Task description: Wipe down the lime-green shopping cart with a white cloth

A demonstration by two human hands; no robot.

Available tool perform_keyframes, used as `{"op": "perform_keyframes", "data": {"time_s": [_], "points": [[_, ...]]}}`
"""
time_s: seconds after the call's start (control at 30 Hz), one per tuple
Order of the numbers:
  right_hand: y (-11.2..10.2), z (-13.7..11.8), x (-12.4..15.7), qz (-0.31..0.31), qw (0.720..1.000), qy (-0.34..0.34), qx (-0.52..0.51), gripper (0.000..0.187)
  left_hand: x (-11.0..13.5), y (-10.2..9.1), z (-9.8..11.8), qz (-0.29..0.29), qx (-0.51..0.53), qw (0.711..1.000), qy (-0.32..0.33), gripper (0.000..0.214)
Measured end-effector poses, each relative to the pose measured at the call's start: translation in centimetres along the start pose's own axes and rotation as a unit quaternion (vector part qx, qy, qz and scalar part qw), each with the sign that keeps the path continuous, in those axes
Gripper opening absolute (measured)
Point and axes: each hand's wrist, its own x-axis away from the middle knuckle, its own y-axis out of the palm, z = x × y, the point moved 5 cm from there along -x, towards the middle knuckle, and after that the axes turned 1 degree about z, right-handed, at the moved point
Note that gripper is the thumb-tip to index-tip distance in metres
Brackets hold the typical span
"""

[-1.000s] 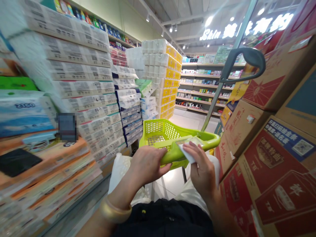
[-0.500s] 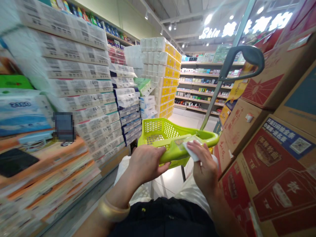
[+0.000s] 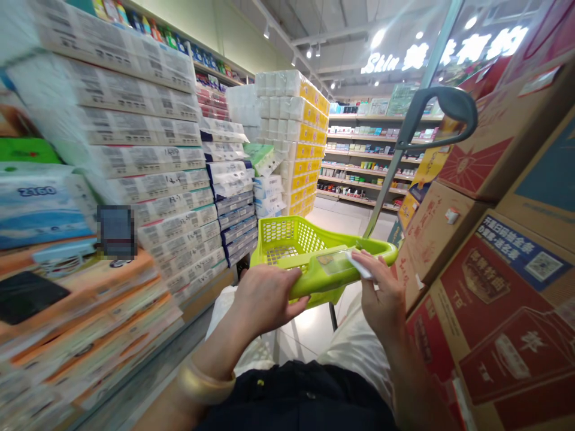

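A lime-green plastic shopping basket (image 3: 309, 230) with perforated walls sits in front of me, its near side tilted toward my lap. My left hand (image 3: 267, 296) is closed around the near rim, thumb underneath. On the right part of that rim, my right hand (image 3: 380, 293) presses a folded white wipe (image 3: 360, 263) against the green plastic, fingers bent over it. Between my hands, a clear label window (image 3: 330, 260) shows in the rim. The basket's grey pull handle (image 3: 442, 117) rises on a metal rod at its far right.
Stacked paper packs (image 3: 148, 120) line the left, with a dark phone-like object (image 3: 33, 296) on orange packs. Yellow-and-white tissue rolls (image 3: 296, 143) stand ahead. Printed cartons (image 3: 498, 299) crowd the right side. Stocked shelves (image 3: 372, 152) stand beyond the tiled floor.
My right hand has slid to the right along the rim with the wipe, uncovering more of the label window. My left hand keeps its hold in the same place.
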Motion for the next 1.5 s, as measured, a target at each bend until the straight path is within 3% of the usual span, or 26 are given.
{"op": "perform_keyframes", "data": {"time_s": [0.07, 0.13, 0.27, 0.33, 0.53, 0.6, 0.8, 1.03, 1.27, 1.5], "points": [[-0.5, 1.0, -0.3, 0.032, 0.999, 0.028, 0.016, 0.032, -0.1, -0.1, 0.0, 0.000, -0.002, 1.000, -0.001, 0.034], [-0.1, 0.4, -0.3, 0.031, 0.999, 0.026, 0.016, 0.032, -0.1, -0.1, 0.1, 0.003, -0.002, 1.000, 0.001, 0.034], [1.9, -3.6, 0.4, -0.046, 0.998, -0.044, -0.025, 0.038, 0.0, 0.0, 0.0, 0.012, 0.000, 1.000, 0.007, 0.032], [2.3, -4.3, 0.4, -0.069, 0.995, -0.058, -0.036, 0.040, 0.0, 0.0, 0.0, 0.014, 0.001, 1.000, 0.010, 0.031], [1.0, -0.1, -1.8, -0.036, 0.998, 0.054, 0.019, 0.032, -0.1, 0.0, 0.0, 0.012, 0.003, 1.000, 0.008, 0.035], [1.2, -0.1, -2.4, -0.056, 0.996, 0.070, 0.020, 0.031, -0.1, 0.0, 0.0, 0.012, 0.004, 1.000, 0.006, 0.035], [3.5, -4.1, -3.0, -0.187, 0.981, 0.009, -0.052, 0.039, 0.0, -0.2, 0.0, 0.024, 0.014, 1.000, 0.011, 0.034], [3.4, -1.4, -5.0, -0.168, 0.984, 0.054, 0.024, 0.032, 0.1, -0.2, -0.1, 0.015, 0.009, 1.000, 0.010, 0.035], [4.4, -3.6, -4.6, -0.241, 0.970, 0.007, -0.039, 0.035, 0.2, -0.2, -0.1, 0.015, 0.016, 1.000, 0.008, 0.035], [2.9, 0.0, -5.6, -0.197, 0.977, 0.061, 0.058, 0.033, 0.2, -0.3, -0.1, 0.011, 0.002, 1.000, 0.011, 0.035]]}}
